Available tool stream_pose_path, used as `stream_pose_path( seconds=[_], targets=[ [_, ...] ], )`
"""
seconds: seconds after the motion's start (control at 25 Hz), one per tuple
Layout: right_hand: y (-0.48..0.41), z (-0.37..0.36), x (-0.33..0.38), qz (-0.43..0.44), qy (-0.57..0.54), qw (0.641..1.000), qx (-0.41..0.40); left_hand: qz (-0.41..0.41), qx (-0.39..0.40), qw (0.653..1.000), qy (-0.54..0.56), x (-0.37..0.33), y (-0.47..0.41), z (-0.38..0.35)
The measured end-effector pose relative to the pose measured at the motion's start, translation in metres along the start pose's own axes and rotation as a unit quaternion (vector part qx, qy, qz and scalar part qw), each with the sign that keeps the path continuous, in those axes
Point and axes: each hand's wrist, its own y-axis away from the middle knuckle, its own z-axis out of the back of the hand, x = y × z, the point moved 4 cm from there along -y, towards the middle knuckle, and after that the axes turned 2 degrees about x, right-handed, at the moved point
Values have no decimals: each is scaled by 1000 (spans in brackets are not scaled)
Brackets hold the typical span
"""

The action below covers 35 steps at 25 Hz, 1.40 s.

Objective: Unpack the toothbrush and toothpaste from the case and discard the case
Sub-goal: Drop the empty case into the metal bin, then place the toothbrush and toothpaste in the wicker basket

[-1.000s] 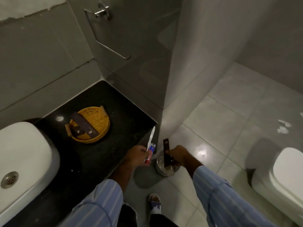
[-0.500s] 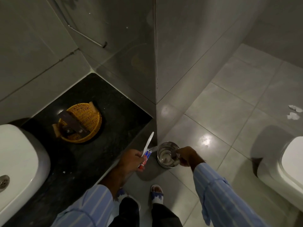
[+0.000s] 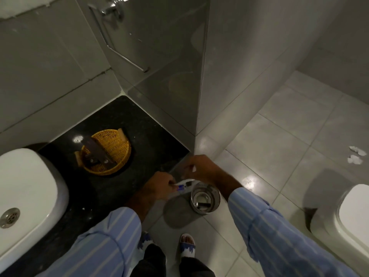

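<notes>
**Both hands meet above the open metal bin**

My left hand [image 3: 159, 185] is clenched around the small blue-and-white toothpaste tube [image 3: 180, 187] and the white plastic toothbrush [image 3: 186, 181], which juts rightward from my fist. My right hand [image 3: 201, 168] arches over them, its fingers [image 3: 186, 171] curled down toward the brush; whether they pinch it I cannot tell. Both hands hover past the edge of the black speckled stone bench [image 3: 139, 136], above the tiled floor [image 3: 279, 136]. Directly below stands the round stainless-steel bin [image 3: 205, 198], open, with the dark flat case [image 3: 202, 204] lying at its bottom. On the bench sits a yellow woven basket [image 3: 117, 144] holding dark packets. A white basin [image 3: 28, 186] lies at left, a white toilet [image 3: 347, 216] at right.
</notes>
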Motion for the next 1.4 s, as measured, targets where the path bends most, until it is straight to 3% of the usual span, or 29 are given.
stream_pose_path(
  seconds=[0.08,0.24,0.28,0.36,0.48,0.56,0.64,0.88,1.12,1.4],
  targets=[
    [-16,-2,29,27,75,995,56,-23,-35,998,-42,-2,1,29],
    [-47,17,78,65,87,993,35,-76,-125,985,-95,20,10,90],
    [-55,22,88,77,59,995,25,-76,-140,985,-63,32,11,104],
    [-73,29,109,94,-15,995,8,-88,-186,973,102,60,15,129],
    [-104,31,142,137,-36,990,-11,-123,-262,901,323,98,23,163],
    [-130,33,153,154,-70,985,-25,-125,-262,867,406,122,22,181],
    [-161,32,164,150,-105,983,-31,-88,-275,859,424,151,24,200],
    [-257,32,193,35,-295,953,-53,-4,-323,897,302,217,-10,253],
    [-329,10,191,-36,-293,951,-93,37,-250,948,194,254,-74,275],
    [-369,-24,156,-123,-309,940,-68,33,-185,962,199,282,-114,272]
  ],
)
